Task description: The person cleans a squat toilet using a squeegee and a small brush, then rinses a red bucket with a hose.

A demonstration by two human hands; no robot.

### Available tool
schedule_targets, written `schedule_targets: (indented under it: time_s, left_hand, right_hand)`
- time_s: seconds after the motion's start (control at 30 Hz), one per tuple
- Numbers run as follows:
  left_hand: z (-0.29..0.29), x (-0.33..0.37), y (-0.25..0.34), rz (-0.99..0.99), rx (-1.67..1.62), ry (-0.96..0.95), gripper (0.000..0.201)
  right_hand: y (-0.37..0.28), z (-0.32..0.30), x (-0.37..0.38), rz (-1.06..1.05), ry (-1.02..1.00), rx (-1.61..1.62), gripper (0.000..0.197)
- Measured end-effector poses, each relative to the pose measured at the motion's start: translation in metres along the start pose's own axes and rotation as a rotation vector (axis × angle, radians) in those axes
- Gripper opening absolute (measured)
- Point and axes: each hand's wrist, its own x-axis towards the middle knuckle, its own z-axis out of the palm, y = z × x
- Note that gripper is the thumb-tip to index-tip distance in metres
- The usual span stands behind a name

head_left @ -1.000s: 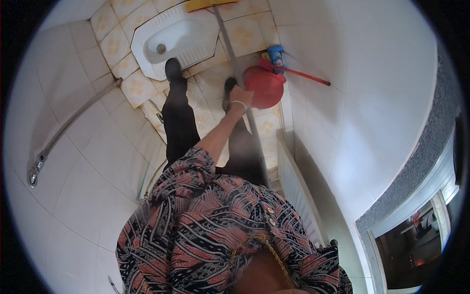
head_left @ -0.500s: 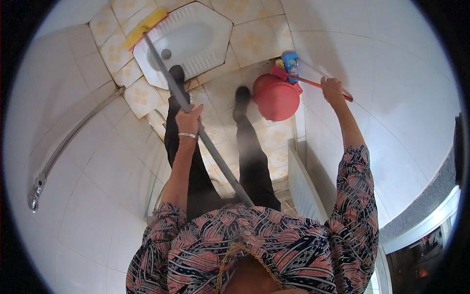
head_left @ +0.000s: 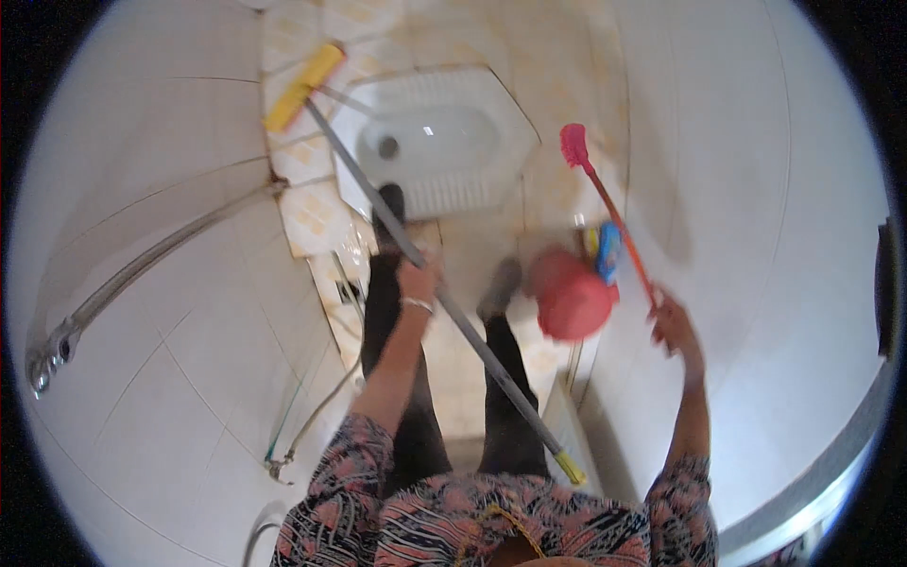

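Note:
My left hand (head_left: 418, 276) is wrapped round the grey handle of a sponge mop (head_left: 351, 163). Its yellow head (head_left: 305, 87) lies on the tiles beside the left end of a white squat toilet (head_left: 444, 194), and the handle slants back across my legs to a yellow end cap. In my right hand (head_left: 673, 324) is the orange handle of a toilet brush (head_left: 616, 222). Pink bristles (head_left: 573, 146) point forward, raised to the right of the toilet. Between my right foot and the right wall stands a red plastic bucket (head_left: 574, 307), blurred by motion.
Behind the bucket stands a blue bottle (head_left: 609, 251) with something yellow next to it. A metal pipe (head_left: 161, 255) runs along the left tiled wall, and a thin hose (head_left: 326, 406) hangs lower down. My dark shoes (head_left: 501, 286) are on the tiled floor.
My right hand has lifted the toilet brush from beside the bucket and swung its head forward. The view has shifted, and the mop's yellow end cap now shows.

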Motion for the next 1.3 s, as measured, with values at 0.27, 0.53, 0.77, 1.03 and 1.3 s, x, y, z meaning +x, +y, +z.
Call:
schedule_targets:
  time_s: [0.27, 0.53, 0.77, 1.03, 1.3]
  left_hand:
    - [0.053, 0.007, 0.034, -0.427, -0.622, -0.168, 0.024]
    - [0.047, 0.035, 0.076, -0.434, -0.876, 0.032, 0.028]
    - [0.06, -0.003, 0.095, -0.821, -0.709, -0.556, 0.019]
    - [0.109, -0.047, 0.083, -0.743, -0.564, -0.938, 0.017]
    - [0.086, -0.031, 0.107, -0.386, -0.646, -0.692, 0.018]
  right_hand:
    - [-0.105, 0.132, 0.103, -0.544, 0.361, -0.601, 0.038]
    - [-0.257, 0.2, 0.194, -0.725, 0.299, -0.948, 0.04]
    - [-0.433, 0.274, 0.279, -0.99, 0.343, -0.945, 0.032]
    - [-0.487, 0.352, 0.315, -1.09, 0.285, -0.91, 0.038]
    - [-0.379, 0.407, 0.223, -0.841, -0.017, -0.742, 0.038]
